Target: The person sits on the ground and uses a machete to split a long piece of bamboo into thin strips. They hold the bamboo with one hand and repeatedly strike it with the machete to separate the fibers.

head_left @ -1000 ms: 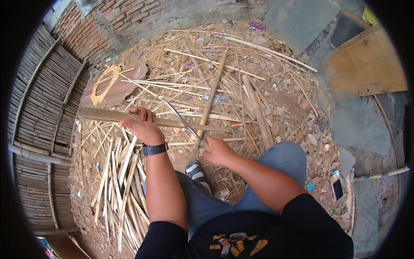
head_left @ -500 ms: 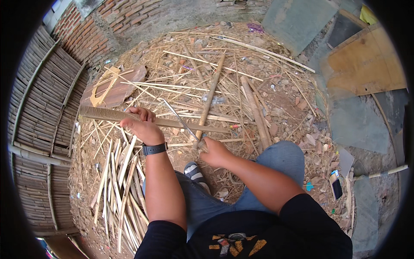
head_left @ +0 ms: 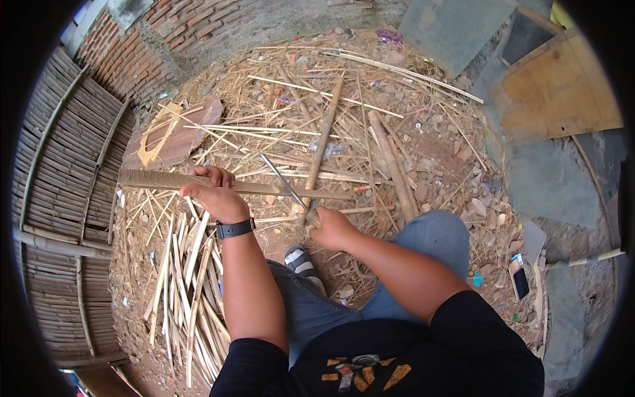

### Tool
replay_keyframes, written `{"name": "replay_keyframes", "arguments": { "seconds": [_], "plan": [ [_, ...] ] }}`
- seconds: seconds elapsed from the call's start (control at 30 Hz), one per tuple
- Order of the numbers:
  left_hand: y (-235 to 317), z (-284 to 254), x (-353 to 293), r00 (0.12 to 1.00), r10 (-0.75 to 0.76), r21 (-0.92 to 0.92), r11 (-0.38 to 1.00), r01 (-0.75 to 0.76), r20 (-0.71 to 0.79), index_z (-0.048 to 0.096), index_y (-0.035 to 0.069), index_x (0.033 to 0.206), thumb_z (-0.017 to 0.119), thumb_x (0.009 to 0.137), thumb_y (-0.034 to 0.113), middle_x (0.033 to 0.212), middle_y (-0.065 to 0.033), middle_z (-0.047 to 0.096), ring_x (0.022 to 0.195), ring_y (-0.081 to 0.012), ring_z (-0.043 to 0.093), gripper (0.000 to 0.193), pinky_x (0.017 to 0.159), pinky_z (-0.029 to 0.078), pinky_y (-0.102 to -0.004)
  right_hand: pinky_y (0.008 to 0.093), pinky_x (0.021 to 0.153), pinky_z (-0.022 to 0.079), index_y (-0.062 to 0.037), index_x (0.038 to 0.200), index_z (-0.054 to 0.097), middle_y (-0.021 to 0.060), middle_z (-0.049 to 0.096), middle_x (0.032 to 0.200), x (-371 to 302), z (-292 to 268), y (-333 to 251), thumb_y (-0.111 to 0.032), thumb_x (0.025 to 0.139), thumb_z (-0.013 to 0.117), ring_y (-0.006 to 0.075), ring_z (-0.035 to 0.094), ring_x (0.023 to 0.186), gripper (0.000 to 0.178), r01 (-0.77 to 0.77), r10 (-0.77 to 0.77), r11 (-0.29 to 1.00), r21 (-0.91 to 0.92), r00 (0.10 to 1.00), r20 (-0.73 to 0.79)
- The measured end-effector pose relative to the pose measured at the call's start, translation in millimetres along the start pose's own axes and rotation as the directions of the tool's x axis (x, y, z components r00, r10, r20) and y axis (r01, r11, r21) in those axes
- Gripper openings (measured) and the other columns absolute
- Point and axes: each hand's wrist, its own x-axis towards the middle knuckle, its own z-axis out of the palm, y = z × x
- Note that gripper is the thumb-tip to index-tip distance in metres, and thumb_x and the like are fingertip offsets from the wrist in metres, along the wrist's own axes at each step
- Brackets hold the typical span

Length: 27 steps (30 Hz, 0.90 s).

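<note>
Black shirt (head_left: 436,364) (orange print (head_left: 364,377)), gripped blade (head_left: 280,178)

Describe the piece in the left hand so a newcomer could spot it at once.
Start at the left forearm, then follow it past the black wristwatch to the left hand. The long strip held there juts out to both sides. It is browner and broader than the pale, thin strips heaped on the ground.

The left hand (head_left: 217,196) is curled, the right hand (head_left: 331,229) (its forearm (head_left: 403,269) slanting inward) clenched.
</note>
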Motion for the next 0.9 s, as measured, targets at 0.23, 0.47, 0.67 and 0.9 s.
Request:
{"name": "replay_keyframes", "arguments": {
  "seconds": [0.23, 0.47, 0.67, 0.9],
  "plan": [
    [1, 4, -2, 0.999, 0.031, 0.028, 0.999, -0.032, 0.015, 0.045, 0.013, 0.098, 0.032, 0.083, 0.089, 0.07, 0.0033, 0.037, 0.056, -0.0074, 0.03, 0.079, 0.053, 0.028, -0.0224, 0.048, 0.086, 0.054, 0.0069, 0.126, 0.053, 0.0305, 0.069, 0.103, 0, -2, -1, -0.024, 0.083, 0.072, 0.0437, 0.068, 0.1, 0.056, 0.007, -0.007, 1.0, 0.009, 1.0, 0.019],
    [-1, 1, 1, 1.0, 0.006, 0.024, 1.0, -0.006, 0.0, 0.044, 0.014, 0.099, 0.029, 0.084, 0.09, 0.069, 0.0032, 0.037, 0.056, -0.0077, 0.031, 0.079, 0.054, 0.028, -0.0227, 0.0497, 0.085, 0.054, 0.0068, 0.123, 0.053, 0.0307, 0.068, 0.101, 1, 1, 3, -0.022, 0.083, 0.07, 0.0445, 0.068, 0.1, 0.052, 0.035, -0.036, 0.999, 0.03, 0.999, 0.015],
    [1, -1, 0, 1.0, 0.001, 0.05, 0.999, -0.001, -0.004, 0.044, 0.015, 0.097, 0.03, 0.081, 0.092, 0.07, 0.003, 0.037, 0.057, -0.0079, 0.03, 0.08, 0.055, 0.028, -0.0236, 0.0501, 0.084, 0.053, 0.0064, 0.117, 0.054, 0.0302, 0.068, 0.099, 2, 3, 3, -0.021, 0.082, 0.069, 0.0442, 0.068, 0.098, 0.047, 0.041, -0.042, 0.999, 0.006, 0.999, 0.025],
    [2, 3, -1, 1.0, -0.011, 0.058, 0.998, 0.011, -0.013, 0.044, 0.015, 0.097, 0.028, 0.081, 0.093, 0.07, 0.0027, 0.036, 0.057, -0.0085, 0.03, 0.081, 0.055, 0.027, -0.0235, 0.0506, 0.084, 0.053, 0.0055, 0.112, 0.054, 0.029, 0.068, 0.098, 1, -1, 1, -0.021, 0.081, 0.069, 0.0443, 0.068, 0.096, 0.043, 0.005, -0.006, 1.0, 0.019, 0.999, 0.051]
  ]
}}
